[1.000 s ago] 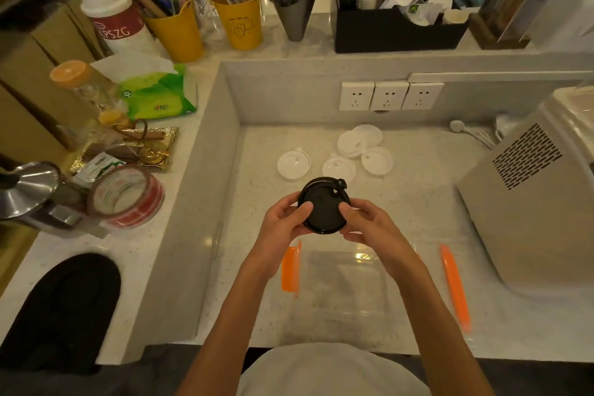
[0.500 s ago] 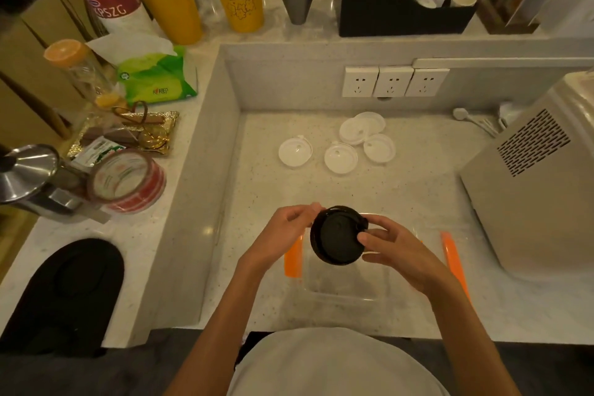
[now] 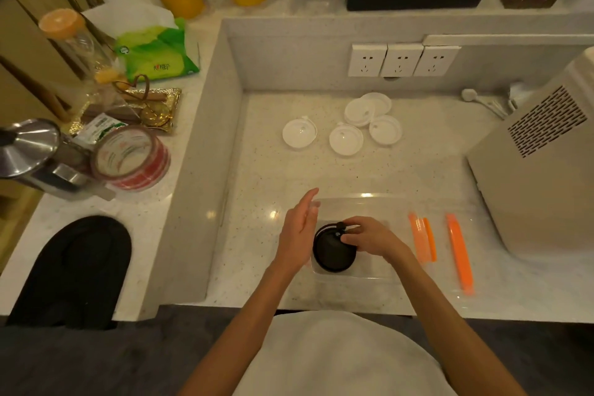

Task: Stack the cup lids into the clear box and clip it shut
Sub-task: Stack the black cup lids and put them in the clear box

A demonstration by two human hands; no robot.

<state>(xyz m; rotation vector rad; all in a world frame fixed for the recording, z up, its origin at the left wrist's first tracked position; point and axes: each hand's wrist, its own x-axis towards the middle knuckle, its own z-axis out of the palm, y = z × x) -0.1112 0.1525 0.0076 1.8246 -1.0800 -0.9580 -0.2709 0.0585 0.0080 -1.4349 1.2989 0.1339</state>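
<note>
A black cup lid (image 3: 331, 251) lies low inside the clear box (image 3: 363, 206) near the counter's front edge. My right hand (image 3: 369, 238) rests on the lid's right side, fingers closed on its rim and tab. My left hand (image 3: 300, 228) stands edge-on just left of the lid, fingers straight and apart, holding nothing. Several white lids (image 3: 345, 139) lie farther back on the counter, one apart at the left (image 3: 299, 133). The box's orange clips (image 3: 424, 241) show at its right side, with another orange clip strip (image 3: 460, 254) beyond them.
A beige appliance (image 3: 543, 170) fills the right. Wall sockets (image 3: 401, 59) sit at the back. On the raised left ledge stand a tape roll (image 3: 130, 157), a steel pot (image 3: 29, 154), a tissue pack (image 3: 157, 53) and a black pad (image 3: 74, 270).
The black lid went down from in front of me into the clear box. My left hand let go of it and opened; my right hand stayed on it.
</note>
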